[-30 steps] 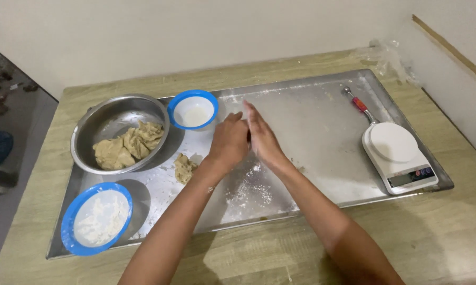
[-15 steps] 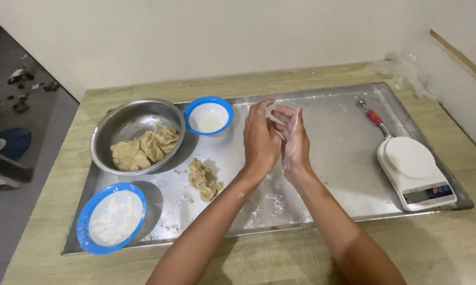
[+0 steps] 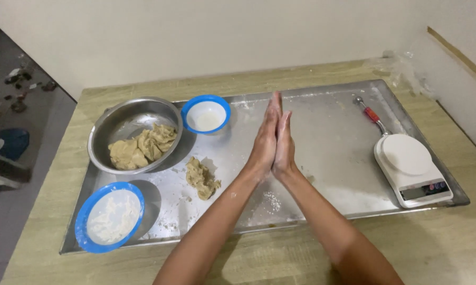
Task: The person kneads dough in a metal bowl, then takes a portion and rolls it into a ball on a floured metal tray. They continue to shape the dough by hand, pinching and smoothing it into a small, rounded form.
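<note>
My left hand [image 3: 263, 141] and my right hand [image 3: 285, 143] are pressed flat, palm against palm, fingers straight and pointing away from me, above the middle of a floured steel tray [image 3: 333, 126]. Both hands are dusted with flour. Whether anything lies between the palms is hidden. A loose lump of tan dough [image 3: 202, 178] sits on the tray just left of my left wrist. More dough fills a steel bowl [image 3: 134, 135] further left.
A small blue bowl [image 3: 206, 113] with a white inside stands behind the dough lump. A blue bowl of flour [image 3: 110, 216] sits at the tray's front left. A white kitchen scale [image 3: 412, 169] and a red-handled tool [image 3: 370, 113] are at the right. The tray rests on a wooden table [image 3: 438, 243].
My hands have slid from crossed, cupped palms to flat palms lined up with fingers straight. The view has shifted slightly; the things on the tray have stayed put.
</note>
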